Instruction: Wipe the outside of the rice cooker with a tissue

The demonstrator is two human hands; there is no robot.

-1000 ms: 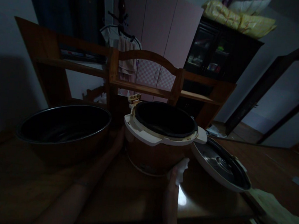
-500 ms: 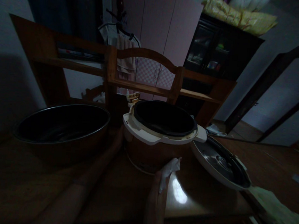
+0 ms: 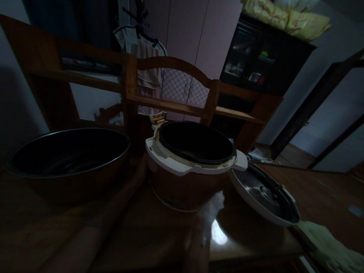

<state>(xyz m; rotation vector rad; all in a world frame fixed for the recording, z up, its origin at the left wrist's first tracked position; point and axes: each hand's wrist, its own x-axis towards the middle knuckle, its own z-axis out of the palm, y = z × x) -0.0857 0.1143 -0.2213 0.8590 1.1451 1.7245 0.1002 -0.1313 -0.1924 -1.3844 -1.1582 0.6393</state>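
A rice cooker body (image 3: 177,187) with a white rim and a dark inner pot (image 3: 197,142) stands open-topped on the wooden desk. My left hand (image 3: 140,169) reaches along its left side; the fingers are dark and hidden against the cooker. My right hand (image 3: 197,235), blurred by motion, is closed on a crumpled white tissue (image 3: 213,205) in front of the cooker's lower right wall. The detached cooker lid (image 3: 264,194) lies inner side up to the right of the body.
A large dark bowl (image 3: 66,177) stands left of the cooker. Behind runs a wooden shelf frame (image 3: 168,105). Pale green cloth (image 3: 334,252) lies at the lower right. A bright reflection shines on the desk (image 3: 255,245) near my right hand.
My right hand and the tissue have shifted slightly right along the cooker's front. My left hand stays at the cooker's left side. The whole view has drifted a little.
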